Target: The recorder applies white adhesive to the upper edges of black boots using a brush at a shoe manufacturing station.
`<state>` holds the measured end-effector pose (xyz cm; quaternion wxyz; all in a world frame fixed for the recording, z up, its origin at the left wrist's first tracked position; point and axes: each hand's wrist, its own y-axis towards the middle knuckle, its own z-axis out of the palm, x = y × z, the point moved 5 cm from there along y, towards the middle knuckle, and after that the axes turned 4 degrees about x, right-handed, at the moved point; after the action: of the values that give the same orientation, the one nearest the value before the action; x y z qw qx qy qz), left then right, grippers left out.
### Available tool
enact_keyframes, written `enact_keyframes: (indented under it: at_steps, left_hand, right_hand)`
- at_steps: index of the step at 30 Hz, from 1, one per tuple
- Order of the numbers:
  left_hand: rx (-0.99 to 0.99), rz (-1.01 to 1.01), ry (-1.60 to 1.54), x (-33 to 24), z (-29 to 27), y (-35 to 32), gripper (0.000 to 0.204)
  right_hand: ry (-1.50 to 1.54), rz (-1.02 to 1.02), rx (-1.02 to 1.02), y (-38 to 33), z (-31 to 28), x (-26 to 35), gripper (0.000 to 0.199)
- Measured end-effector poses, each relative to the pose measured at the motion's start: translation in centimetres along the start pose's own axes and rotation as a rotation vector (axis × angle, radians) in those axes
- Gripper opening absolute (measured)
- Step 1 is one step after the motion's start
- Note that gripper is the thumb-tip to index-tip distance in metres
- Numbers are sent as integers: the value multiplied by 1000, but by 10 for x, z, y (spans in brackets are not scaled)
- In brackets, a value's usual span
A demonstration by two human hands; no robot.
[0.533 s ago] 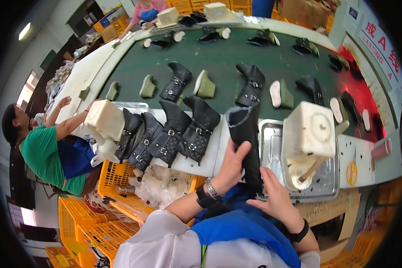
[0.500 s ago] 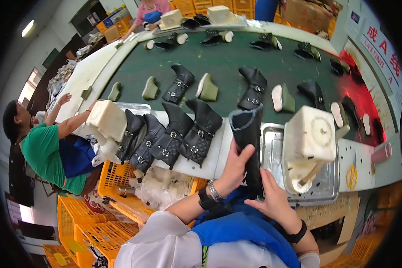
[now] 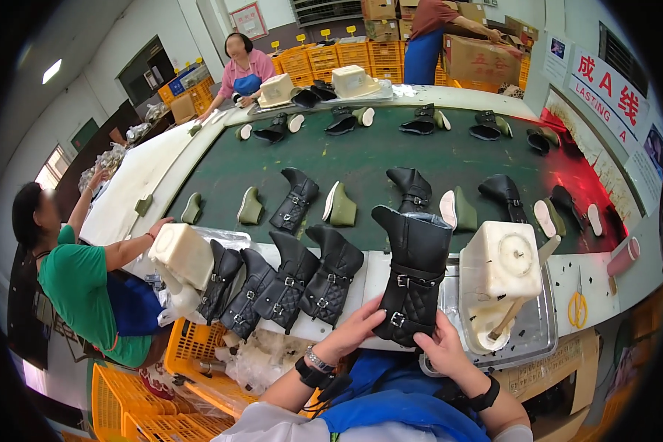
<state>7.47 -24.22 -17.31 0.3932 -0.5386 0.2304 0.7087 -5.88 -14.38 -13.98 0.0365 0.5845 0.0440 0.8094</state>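
Note:
Upright before me is a black buckled boot upper (image 3: 418, 254) with quilting low on its side. My left hand (image 3: 357, 324) grips its lower left edge. At its lower right, my right hand (image 3: 446, 345) has thumb and fingers closed on the edge. More black boot uppers (image 3: 331, 276) lean in a row on the white table edge to the left. Just right of the held upper, a white plastic container (image 3: 501, 258) stands in a metal tray (image 3: 541, 335), with a brush (image 3: 510, 318) at its open lower mouth.
Across a green conveyor belt (image 3: 324, 158) lie black uppers and green wedge soles (image 3: 339, 206). Yellow scissors (image 3: 578, 306) and a pink cup (image 3: 625, 256) are at right. Orange crates (image 3: 184, 350) stand below left. A co-worker in green (image 3: 81, 280) sits left; two others are beyond the belt.
The boot upper has turned from its narrow side to its buckled face, and both hands now hold its lower end. My view has tilted up, showing more of the far room.

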Motion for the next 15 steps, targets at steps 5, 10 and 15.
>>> enact_keyframes:
  at_steps: [5,10,15]
  left_hand:
    - [32,-150,-282,5,-3,-18,28]
    - [-315,-7,18,-61,-51,-39,25]
    - [-619,206,196,-154,-155,-38,28]
  right_hand:
    - [-15,88,89,8,9,-3,57]
    - [-262,264,242,-4,4,5,61]
    - [-291,413,202,-63,-42,14,39]
